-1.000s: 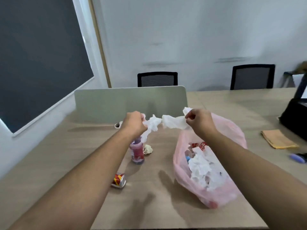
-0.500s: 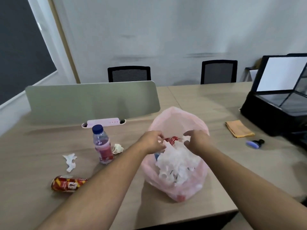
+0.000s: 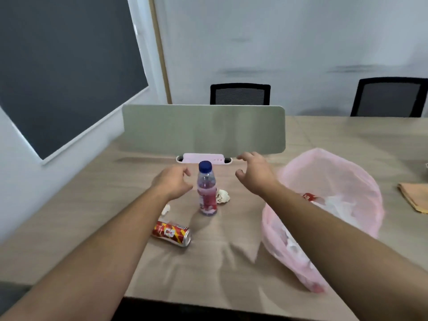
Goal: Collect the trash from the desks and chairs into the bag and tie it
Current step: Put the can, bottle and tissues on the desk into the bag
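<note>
Left hand (image 3: 172,183) and right hand (image 3: 254,174), both empty with fingers loosely spread, flank the upright pink-drink bottle (image 3: 206,188); pink trash bag (image 3: 361,186) lies open at right.

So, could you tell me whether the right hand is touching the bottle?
Apart. The head view shows a strip of bare desk between the thumb of the right hand and the upright bottle; the hand is open beside it.

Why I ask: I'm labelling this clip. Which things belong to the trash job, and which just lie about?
Job: pink bag, bottle, can, crumpled paper, tissue scrap.
Lying about: orange cloth, desk divider, black chair, pink power strip.
</note>
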`<action>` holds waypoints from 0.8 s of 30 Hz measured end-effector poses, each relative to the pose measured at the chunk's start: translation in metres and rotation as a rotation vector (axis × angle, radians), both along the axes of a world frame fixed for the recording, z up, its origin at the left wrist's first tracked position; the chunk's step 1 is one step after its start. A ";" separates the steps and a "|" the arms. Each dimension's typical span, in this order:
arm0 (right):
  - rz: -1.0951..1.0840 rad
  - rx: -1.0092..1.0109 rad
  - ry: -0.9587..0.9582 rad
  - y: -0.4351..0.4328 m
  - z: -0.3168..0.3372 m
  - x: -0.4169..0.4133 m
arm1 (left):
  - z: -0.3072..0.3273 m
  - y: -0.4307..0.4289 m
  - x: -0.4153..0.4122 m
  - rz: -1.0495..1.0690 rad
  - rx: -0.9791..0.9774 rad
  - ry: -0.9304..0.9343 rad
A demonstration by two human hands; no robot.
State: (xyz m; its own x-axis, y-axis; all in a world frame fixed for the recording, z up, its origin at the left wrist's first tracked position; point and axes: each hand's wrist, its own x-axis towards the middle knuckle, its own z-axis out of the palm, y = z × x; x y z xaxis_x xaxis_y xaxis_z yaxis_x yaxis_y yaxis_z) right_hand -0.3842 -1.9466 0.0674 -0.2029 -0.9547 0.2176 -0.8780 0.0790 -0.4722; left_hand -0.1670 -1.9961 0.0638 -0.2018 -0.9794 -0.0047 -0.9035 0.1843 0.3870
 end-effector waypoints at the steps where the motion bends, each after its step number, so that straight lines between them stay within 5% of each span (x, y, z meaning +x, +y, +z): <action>1: 0.008 -0.012 -0.016 -0.005 -0.002 0.008 | -0.005 -0.001 0.014 0.034 0.009 -0.031; 6: 0.044 -0.011 -0.120 -0.029 -0.027 0.052 | -0.064 0.006 0.070 0.186 0.125 -0.145; 11: 0.132 0.125 0.001 -0.059 -0.042 0.073 | -0.116 0.010 0.077 -0.069 0.346 -0.374; 16: 0.180 0.199 -0.030 -0.081 -0.052 0.077 | -0.141 -0.001 0.077 -0.219 0.268 -0.581; 24: 0.135 0.050 -0.030 -0.064 -0.064 0.058 | -0.156 0.004 0.074 -0.252 0.270 -0.588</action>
State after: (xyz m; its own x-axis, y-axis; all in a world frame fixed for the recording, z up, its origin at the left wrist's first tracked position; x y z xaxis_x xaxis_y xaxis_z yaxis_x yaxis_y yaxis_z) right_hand -0.3261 -2.0103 0.0032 -0.0775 -0.9833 0.1646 -0.8676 -0.0148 -0.4970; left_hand -0.0930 -1.9917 -0.0919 -0.3123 -0.8520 -0.4201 -0.9194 0.3824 -0.0921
